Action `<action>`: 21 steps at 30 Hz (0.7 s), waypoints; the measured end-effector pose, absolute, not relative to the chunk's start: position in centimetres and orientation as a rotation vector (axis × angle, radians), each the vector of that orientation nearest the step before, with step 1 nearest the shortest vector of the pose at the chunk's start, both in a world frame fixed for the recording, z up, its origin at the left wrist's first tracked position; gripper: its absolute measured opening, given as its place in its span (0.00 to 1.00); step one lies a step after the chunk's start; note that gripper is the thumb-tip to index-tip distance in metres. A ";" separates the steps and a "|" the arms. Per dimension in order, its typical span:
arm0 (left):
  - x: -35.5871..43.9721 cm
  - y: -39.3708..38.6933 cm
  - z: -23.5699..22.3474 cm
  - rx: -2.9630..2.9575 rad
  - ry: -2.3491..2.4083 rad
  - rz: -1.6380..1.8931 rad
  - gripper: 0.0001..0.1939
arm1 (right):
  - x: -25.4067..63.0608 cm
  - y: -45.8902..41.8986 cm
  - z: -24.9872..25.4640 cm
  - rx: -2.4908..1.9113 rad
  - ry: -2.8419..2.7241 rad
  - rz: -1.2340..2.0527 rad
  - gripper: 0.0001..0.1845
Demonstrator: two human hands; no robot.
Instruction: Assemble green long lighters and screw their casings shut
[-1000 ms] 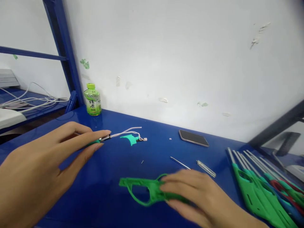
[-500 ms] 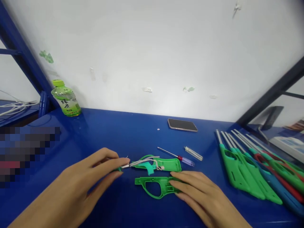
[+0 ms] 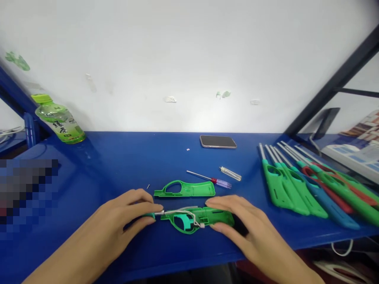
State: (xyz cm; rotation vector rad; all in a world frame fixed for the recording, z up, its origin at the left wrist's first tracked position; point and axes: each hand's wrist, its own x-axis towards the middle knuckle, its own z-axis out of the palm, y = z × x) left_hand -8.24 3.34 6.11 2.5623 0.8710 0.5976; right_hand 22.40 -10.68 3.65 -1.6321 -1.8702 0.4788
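Observation:
My left hand (image 3: 133, 211) pinches a teal collar with a short metal end (image 3: 159, 213), from which white wires (image 3: 180, 210) run to the right. A teal trigger (image 3: 186, 221) lies over the finger loop of a green lighter shell half (image 3: 219, 216), and a small white plug end sits beside it. My right hand (image 3: 241, 219) grips that half's handle, thumb at the near edge and fingers at the far edge. Just beyond, the other green shell half (image 3: 204, 190) rests on the table, hollow side up.
Behind the shells lie a screwdriver (image 3: 220, 182), a clear tube (image 3: 231, 173), a tiny metal pin (image 3: 148, 186) and a phone (image 3: 218, 142). Several long-nosed lighters (image 3: 276, 187) are at the right. A green tea bottle (image 3: 62, 122) stands at the back left.
My right hand has brought the green shell half under the wires and trigger. My left hand has moved right and down with the collar. The view has shifted, tilting downward.

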 end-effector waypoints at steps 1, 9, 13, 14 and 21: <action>-8.3 3.4 5.8 2.561 0.869 0.580 0.15 | 22.4 -10.6 3.8 -1.626 -1.871 0.495 0.20; -8.2 1.8 5.1 2.570 0.954 0.516 0.20 | 22.3 -10.5 4.0 -1.611 -1.878 0.496 0.16; -8.1 1.5 5.1 2.585 0.909 0.485 0.19 | 22.5 -10.5 3.6 -1.590 -1.886 0.474 0.16; -8.1 1.5 5.0 2.585 0.908 0.479 0.19 | 22.6 -10.5 3.6 -1.584 -1.889 0.467 0.17; -7.7 1.6 4.3 2.593 0.972 0.459 0.17 | 22.7 -10.4 3.5 -1.548 -1.902 0.463 0.16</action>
